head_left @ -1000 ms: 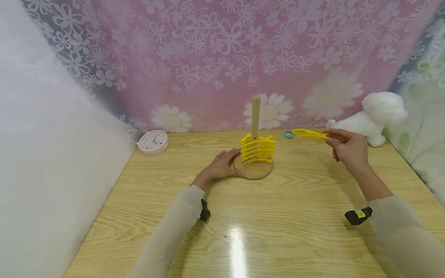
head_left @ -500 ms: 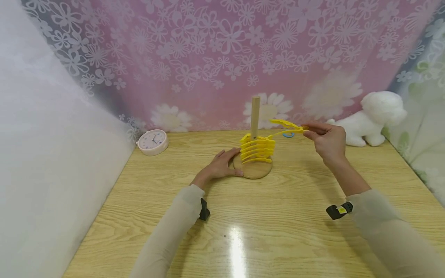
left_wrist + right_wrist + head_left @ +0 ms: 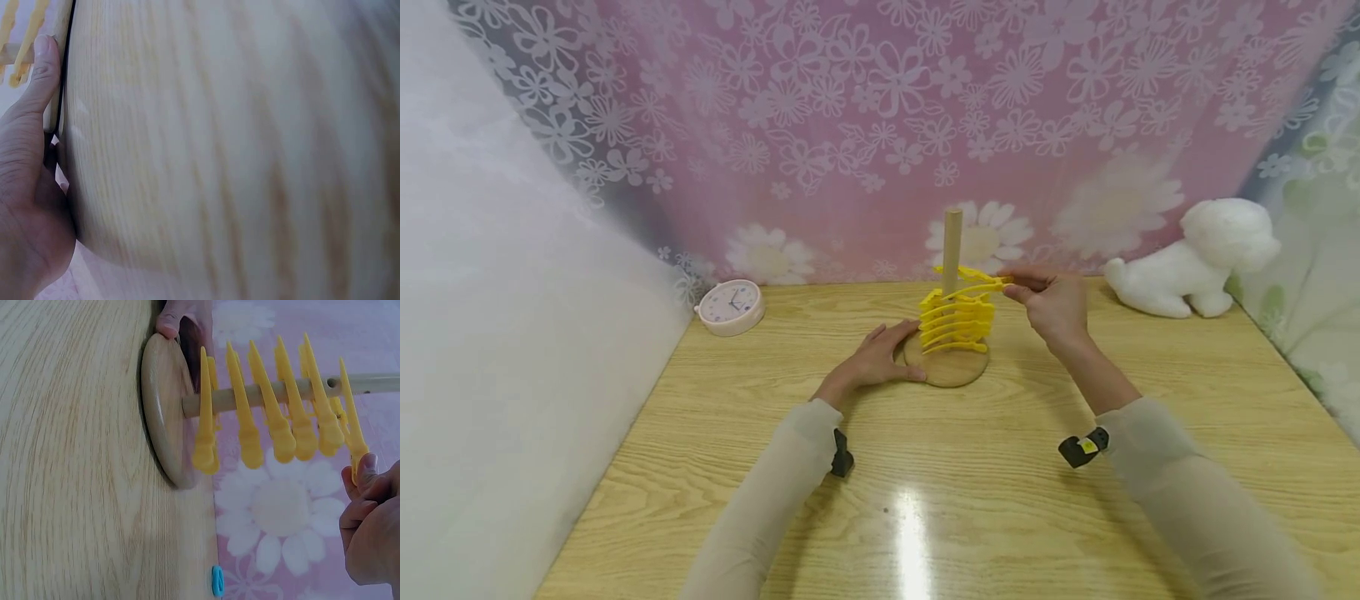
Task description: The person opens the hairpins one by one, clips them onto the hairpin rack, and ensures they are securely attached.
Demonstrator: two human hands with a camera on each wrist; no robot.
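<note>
In the head view my left hand (image 3: 877, 355) grips the left rim of a round wooden base (image 3: 957, 368), thumb near the front and fingers towards the back. A wooden post (image 3: 952, 242) rises from this base. Several yellow alligator hair clips (image 3: 955, 325) are stacked on the post's lower part. My right hand (image 3: 1054, 312) pinches one more yellow hair clip (image 3: 350, 406) by its tail end. Its two prongs are spread at the post, just above the stack. In the left wrist view the left thumb (image 3: 45, 69) lies against the base.
A pink round clock (image 3: 730, 307) stands at the back left of the wooden table (image 3: 985, 500). At the back right sits a white plush dog (image 3: 1195, 258). The right wrist view shows a small blue ring (image 3: 217, 581) by the table's far edge.
My right hand has carried the hair clip leftward from near the plush dog to the post. The blue ring is now hidden in the head view. My left hand stays on the base.
</note>
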